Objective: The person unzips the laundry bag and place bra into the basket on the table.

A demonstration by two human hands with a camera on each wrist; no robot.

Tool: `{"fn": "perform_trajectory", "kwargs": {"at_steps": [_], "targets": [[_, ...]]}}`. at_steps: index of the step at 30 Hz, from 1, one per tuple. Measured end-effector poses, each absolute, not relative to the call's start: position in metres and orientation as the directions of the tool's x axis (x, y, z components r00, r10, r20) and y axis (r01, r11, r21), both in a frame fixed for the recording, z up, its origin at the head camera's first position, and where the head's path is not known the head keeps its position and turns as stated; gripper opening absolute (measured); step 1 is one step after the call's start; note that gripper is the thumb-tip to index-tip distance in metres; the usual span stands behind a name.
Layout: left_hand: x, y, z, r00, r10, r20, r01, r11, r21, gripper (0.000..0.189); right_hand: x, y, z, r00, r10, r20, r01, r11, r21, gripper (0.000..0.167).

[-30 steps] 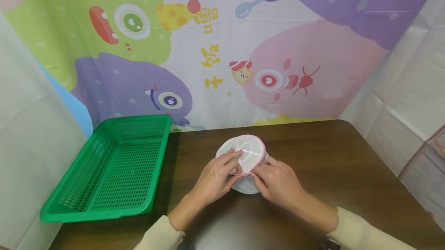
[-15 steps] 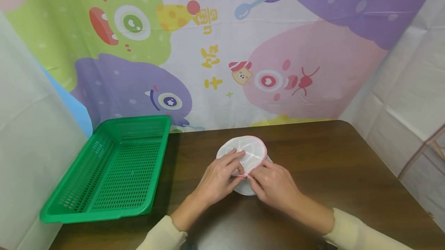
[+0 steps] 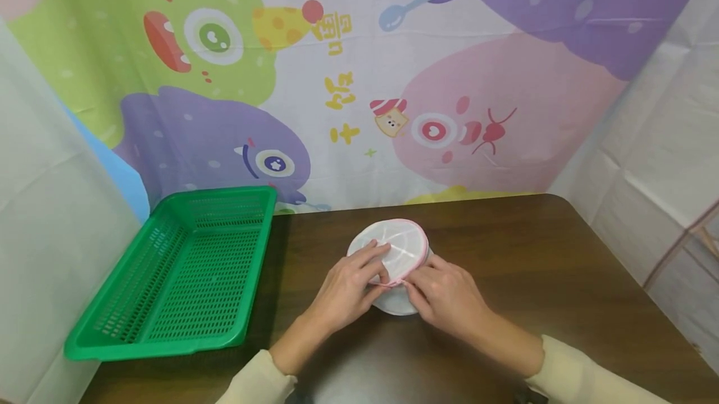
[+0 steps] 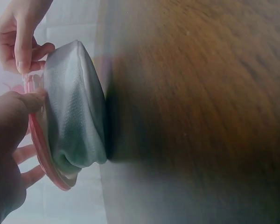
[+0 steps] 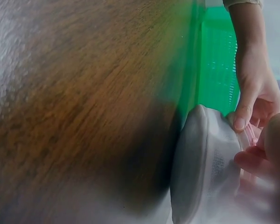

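Observation:
A round white mesh laundry bag (image 3: 401,248) with a pink zipper round its top stands on the dark wooden table (image 3: 505,248). My left hand (image 3: 347,288) spreads some fingers over the lid, while its thumb and a bent finger pinch the zipper edge at the front. Just to the right, my right hand (image 3: 449,295) pinches the pink zipper (image 4: 41,147) with thumb and forefinger; a small pull there is mostly covered by the fingertips. In the right wrist view the soft mesh side (image 5: 214,163) looks upright. The bag's inside is hidden.
A green plastic basket (image 3: 249,291) with slotted sides stands at the table's left. Behind the table hangs a cartoon-printed cloth (image 3: 359,185); pale sheets (image 3: 629,204) close off both sides.
My right hand moved slightly left towards my left hand, then back right along the zipper. The bag shifted a little with the hands; the basket has not moved.

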State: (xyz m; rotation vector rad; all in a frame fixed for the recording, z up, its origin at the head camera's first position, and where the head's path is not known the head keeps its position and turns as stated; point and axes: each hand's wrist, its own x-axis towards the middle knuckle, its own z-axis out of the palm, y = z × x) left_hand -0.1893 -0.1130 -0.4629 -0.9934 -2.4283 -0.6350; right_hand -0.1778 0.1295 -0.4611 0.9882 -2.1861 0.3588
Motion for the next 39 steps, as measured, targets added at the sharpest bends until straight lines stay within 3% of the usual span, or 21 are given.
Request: {"fn": "perform_trajectory", "kwargs": {"at_steps": [12,28,39], "targets": [[-0.19,-0.106,-0.463,-0.633,0.516,0.577,0.736,0.633,0.241,0.03,-0.177,0.125,-0.461,-0.453,-0.541,0.708,-0.749,0.662,0.026,0.02],[-0.19,-0.114,-0.461,-0.65,0.527,0.547,0.729,0.637,0.251,0.026,-0.179,0.13,-0.461,-0.474,-0.547,0.69,-0.74,0.672,0.024,0.009],[-0.191,-0.111,-0.464,-0.642,0.517,0.566,0.729,0.64,0.242,0.028,-0.176,0.127,-0.459,-0.463,-0.545,0.699,-0.749,0.662,0.02,0.017]]}}
